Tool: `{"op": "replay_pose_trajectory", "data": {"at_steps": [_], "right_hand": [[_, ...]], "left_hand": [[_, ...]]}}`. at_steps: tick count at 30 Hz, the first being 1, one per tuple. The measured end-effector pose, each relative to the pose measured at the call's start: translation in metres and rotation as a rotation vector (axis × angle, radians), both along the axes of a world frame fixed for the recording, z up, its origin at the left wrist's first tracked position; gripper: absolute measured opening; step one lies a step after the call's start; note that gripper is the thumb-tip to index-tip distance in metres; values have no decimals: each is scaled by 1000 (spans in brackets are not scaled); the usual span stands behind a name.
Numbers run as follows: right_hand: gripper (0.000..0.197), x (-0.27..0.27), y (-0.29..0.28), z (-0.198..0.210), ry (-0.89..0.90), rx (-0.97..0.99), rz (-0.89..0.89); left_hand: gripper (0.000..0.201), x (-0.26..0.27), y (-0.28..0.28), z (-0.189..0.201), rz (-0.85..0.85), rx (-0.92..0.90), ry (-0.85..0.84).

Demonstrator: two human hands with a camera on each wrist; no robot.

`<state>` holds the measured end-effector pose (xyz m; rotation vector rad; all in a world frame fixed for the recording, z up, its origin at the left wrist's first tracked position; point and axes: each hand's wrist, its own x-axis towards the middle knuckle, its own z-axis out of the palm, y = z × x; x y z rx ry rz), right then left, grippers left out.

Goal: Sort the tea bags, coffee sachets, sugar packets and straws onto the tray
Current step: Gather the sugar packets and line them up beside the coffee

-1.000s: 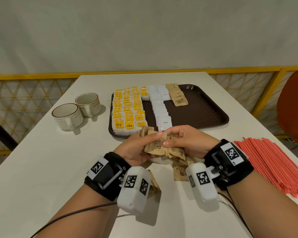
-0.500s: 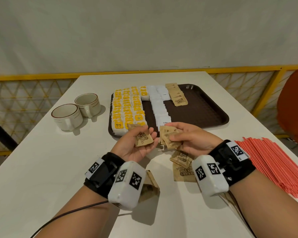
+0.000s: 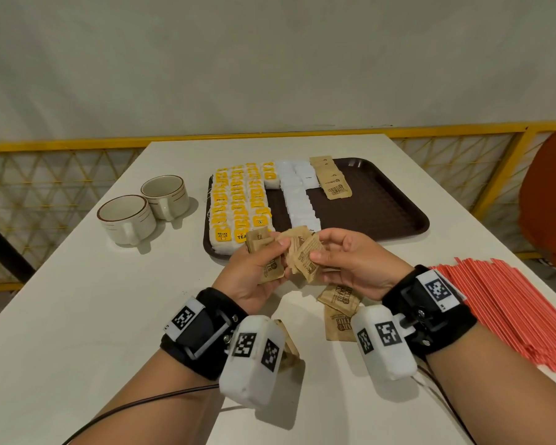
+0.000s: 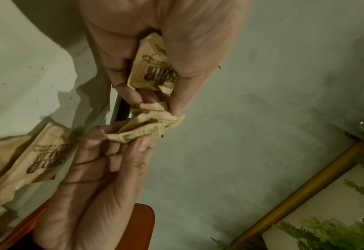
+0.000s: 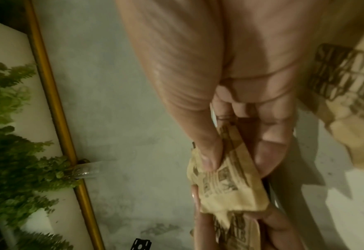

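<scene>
Both hands meet just in front of the brown tray point(image 3: 382, 200), above the white table. My left hand point(image 3: 264, 252) grips a small stack of brown sugar packets point(image 3: 272, 271), seen close in the left wrist view point(image 4: 153, 71). My right hand point(image 3: 331, 252) pinches further brown sugar packets point(image 3: 307, 260) between thumb and fingers point(image 5: 226, 182), touching the left hand's stack. On the tray lie rows of yellow-tagged tea bags point(image 3: 238, 203), a column of white coffee sachets point(image 3: 299, 200) and a short row of sugar packets point(image 3: 333, 181). Red straws point(image 3: 507, 309) lie in a heap on the right.
Two loose sugar packets point(image 3: 339, 308) lie on the table under my right wrist, another point(image 3: 289, 345) under the left wrist camera. Two cream cups point(image 3: 145, 207) stand left of the tray. A yellow railing point(image 3: 61, 144) runs behind the table; an orange chair point(image 3: 549, 200) stands right.
A second ago the hands held one bunch of packets together; they then parted, each keeping some, and have now come together again slightly farther forward.
</scene>
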<state>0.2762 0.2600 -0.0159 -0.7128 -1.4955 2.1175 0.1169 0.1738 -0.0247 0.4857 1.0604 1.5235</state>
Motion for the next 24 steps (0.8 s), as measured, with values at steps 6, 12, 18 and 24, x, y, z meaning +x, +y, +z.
{"op": "replay_pose_trajectory", "data": {"at_steps": [6,12,18,24], "right_hand": [[17,8,11,4,29,-22,-67],[33,13,17,7,87,-68,-65],[27,12,19,8,172,-99,-133],[47,13,17,9,224,-17,-127]], "left_hand": [[10,-7,1,2,104,21,6],[11,-6,2,3,200,39,22],[9,-7,0,6,190,-6,-52],[22,-6,-2,13,93,-15,-466]]}}
